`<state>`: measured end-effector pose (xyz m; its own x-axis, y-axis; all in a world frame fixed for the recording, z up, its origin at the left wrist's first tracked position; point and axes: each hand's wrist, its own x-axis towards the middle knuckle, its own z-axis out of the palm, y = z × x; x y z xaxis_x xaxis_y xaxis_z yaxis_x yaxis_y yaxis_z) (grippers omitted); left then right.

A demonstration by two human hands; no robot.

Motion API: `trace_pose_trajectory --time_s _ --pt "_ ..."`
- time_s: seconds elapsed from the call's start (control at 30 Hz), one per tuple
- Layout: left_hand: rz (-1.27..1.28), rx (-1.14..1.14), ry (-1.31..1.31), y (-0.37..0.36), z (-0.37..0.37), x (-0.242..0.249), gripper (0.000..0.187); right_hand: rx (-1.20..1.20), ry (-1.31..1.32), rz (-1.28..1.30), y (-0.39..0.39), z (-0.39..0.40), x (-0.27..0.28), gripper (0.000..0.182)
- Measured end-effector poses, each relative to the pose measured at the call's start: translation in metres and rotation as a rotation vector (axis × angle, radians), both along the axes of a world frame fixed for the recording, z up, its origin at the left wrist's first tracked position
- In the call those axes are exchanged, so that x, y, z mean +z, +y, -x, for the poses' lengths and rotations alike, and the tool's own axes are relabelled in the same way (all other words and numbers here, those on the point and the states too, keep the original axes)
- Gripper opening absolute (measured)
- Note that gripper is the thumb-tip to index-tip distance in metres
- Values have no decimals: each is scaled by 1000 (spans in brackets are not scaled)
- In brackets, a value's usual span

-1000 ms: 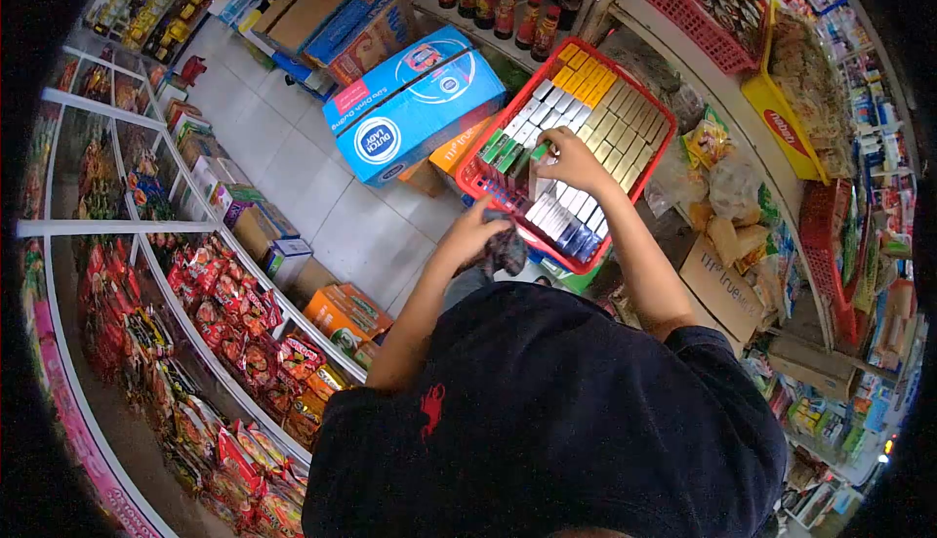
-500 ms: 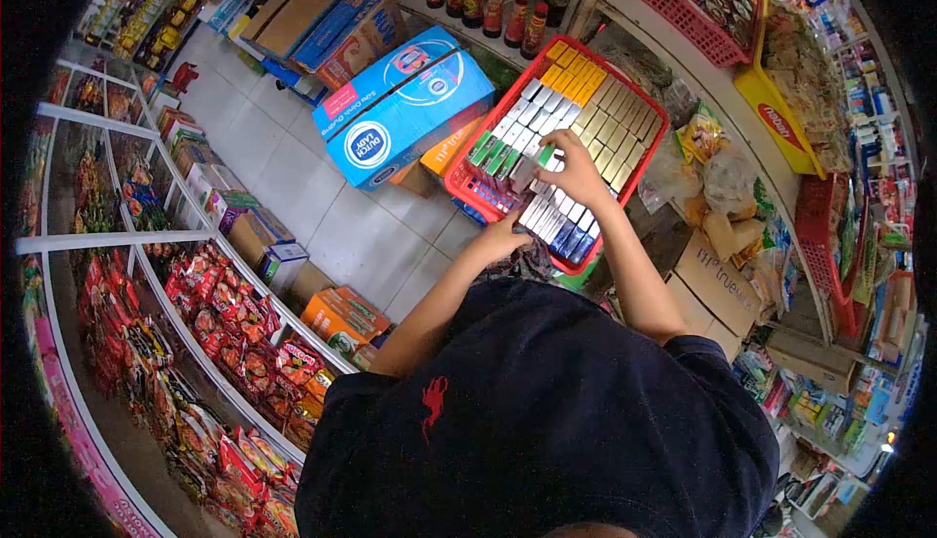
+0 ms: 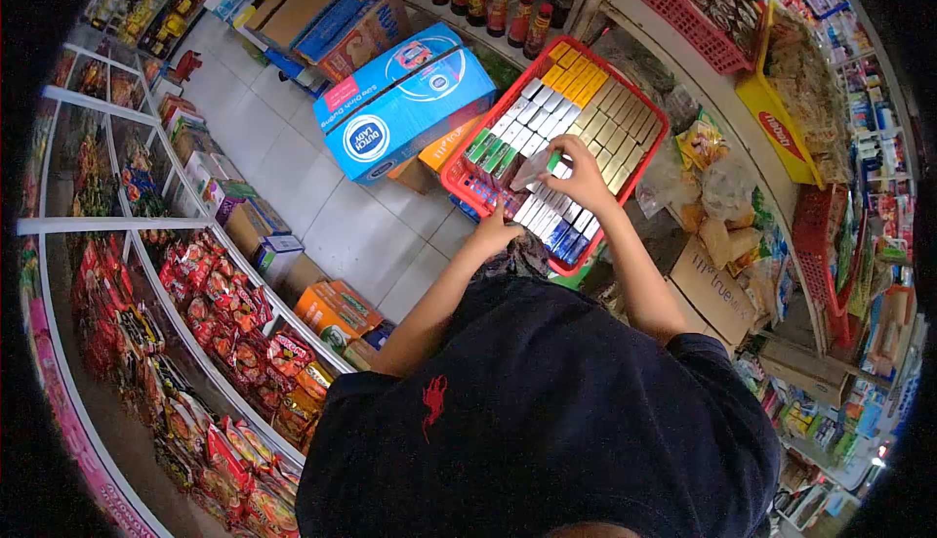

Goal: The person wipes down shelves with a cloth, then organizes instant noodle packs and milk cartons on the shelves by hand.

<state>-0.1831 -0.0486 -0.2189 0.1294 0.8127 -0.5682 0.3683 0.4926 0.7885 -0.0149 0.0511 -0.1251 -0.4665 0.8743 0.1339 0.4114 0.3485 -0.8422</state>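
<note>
A red plastic basket (image 3: pixel 455 175) packed with rows of cigarette packs (image 3: pixel 617 133) stands in front of me, with gold, white, yellow, green and blue packs showing. My right hand (image 3: pixel 583 185) is over its middle, closed on a greyish cigarette pack (image 3: pixel 533 170) that is tilted above the rows. At the basket's near left edge, my left hand (image 3: pixel 495 232) grips the rim, its thumb pointing up and its other fingers partly hidden. A bare patch of the basket floor shows near this thumb.
A blue Dutch Lady carton (image 3: pixel 405 103) lies left of the basket. Dark bottles (image 3: pixel 498 9) line a shelf behind. On the right are a cardboard box (image 3: pixel 715 289), a yellow bin (image 3: pixel 776 123) and a red crate (image 3: pixel 695 16). Snack shelves (image 3: pixel 210 294) curve along my left.
My right hand has lifted the greyish pack, which now tilts more clearly above the rows. My left hand has shifted slightly left along the rim, its thumb now raised.
</note>
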Motion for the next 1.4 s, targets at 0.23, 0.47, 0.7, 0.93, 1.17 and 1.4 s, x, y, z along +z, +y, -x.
trace_pose_trajectory --time_s 0.23,0.47,0.7,0.93,1.17,1.4 --pt "-137 -16 -97 -3 -1 -8 74 161 -138 -65 14 26 -19 49" --pt "-199 6 -100 -8 -2 -6 72 97 -357 -172 2 42 -38 61" --pt "-327 9 -19 -17 -3 -27 68 -50 -706 -399 -30 47 -65 74" --pt "-15 -26 -146 -6 21 4 33 -48 -559 -262 -38 47 -57 73" --pt "-293 361 -501 17 22 77 46 158 12 -32 -88 30 -1 79" --pt "-11 22 -514 24 -32 95 51 -239 100 -57 -97 -26 -9 71"
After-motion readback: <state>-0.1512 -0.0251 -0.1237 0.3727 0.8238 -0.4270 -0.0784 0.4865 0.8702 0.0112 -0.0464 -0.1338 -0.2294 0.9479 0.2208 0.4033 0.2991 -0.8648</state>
